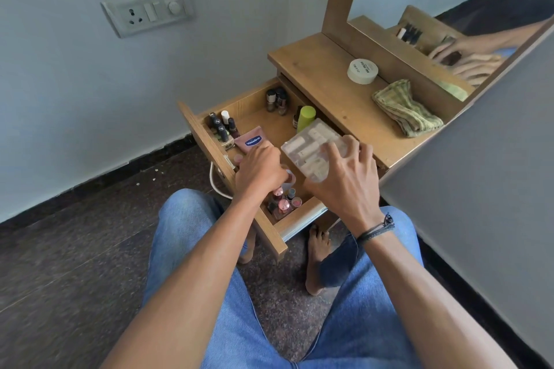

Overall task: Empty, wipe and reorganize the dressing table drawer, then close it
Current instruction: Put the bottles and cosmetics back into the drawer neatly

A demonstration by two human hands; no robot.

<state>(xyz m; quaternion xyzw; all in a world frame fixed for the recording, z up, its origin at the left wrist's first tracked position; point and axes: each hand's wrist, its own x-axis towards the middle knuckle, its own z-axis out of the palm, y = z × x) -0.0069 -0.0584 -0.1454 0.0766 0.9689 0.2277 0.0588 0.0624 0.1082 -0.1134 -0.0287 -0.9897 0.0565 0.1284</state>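
The wooden drawer of the dressing table stands pulled out, with cosmetics inside. My right hand grips a clear plastic box of small white items, held tilted above the drawer's right side. My left hand is down in the drawer, fingers closed around a small clear bottle beside a pink Vaseline tube. Dark nail polish bottles stand in the far left corner, more of them at the back, pink-capped ones at the near end. A lime green bottle lies beside the box.
On the table top lie a folded green checked cloth and a round white jar. A mirror stands behind them. A wall socket panel is at the left. My knees in blue jeans are below the drawer, bare feet under it.
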